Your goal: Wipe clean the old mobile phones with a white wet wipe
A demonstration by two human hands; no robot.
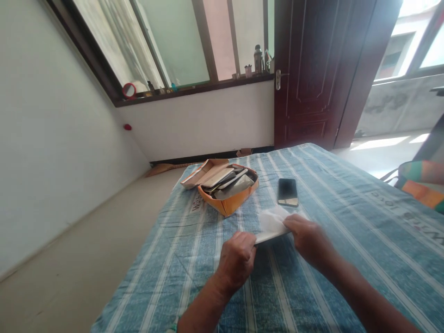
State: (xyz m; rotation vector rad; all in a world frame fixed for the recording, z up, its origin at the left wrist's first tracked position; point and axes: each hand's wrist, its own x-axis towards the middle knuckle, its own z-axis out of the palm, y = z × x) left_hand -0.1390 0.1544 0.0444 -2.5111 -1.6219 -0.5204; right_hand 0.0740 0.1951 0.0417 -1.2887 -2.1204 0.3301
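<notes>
My left hand (239, 256) is closed on the left end of a thin, flat, white-edged object (267, 237), held just above the blue striped cloth; its kind is not clear. My right hand (310, 238) pinches a crumpled white tissue (274, 218) against the object's right end. Just beyond the tissue, a dark-screened smartphone (287, 189) lies flat. To the left of it stands an open orange cardboard box (231, 203) with several flat phone-like devices (239, 186) inside, its lid folded back to the left.
The blue striped cloth (194, 277) covers the surface under my hands. Behind it are a white wall, a dark red door (315, 69) and a windowsill (194, 92) with a flask (258, 60) and small items. Orange and green fabric (423, 182) shows at right.
</notes>
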